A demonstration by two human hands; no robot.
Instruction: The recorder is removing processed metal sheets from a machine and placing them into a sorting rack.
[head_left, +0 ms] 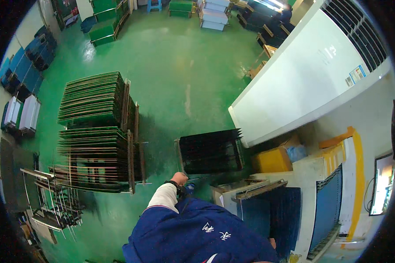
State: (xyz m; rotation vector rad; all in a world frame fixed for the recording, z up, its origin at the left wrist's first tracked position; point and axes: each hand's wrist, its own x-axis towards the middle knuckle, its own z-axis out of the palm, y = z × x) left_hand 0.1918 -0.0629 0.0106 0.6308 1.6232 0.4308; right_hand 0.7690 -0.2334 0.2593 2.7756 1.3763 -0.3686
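Fingers of the bare left hand (179,178) look curled together at the near-left corner of a black, box-shaped rack of thin dark panels (211,151) on the glossy green floor (166,109); whether they clamp it, I cannot tell. From them the rack lies ahead and to the right, its long axis running left to right. The right hand (273,243), mostly hidden by the dark-blue jacket (197,232), is farther away, its fingers' state unclear.

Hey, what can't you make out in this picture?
All in the head view:
- Left hand: its exact grip, hidden behind its own back.
- Right hand: mostly hidden by the blue jacket.
- Screen at far right: content washed out by glare.
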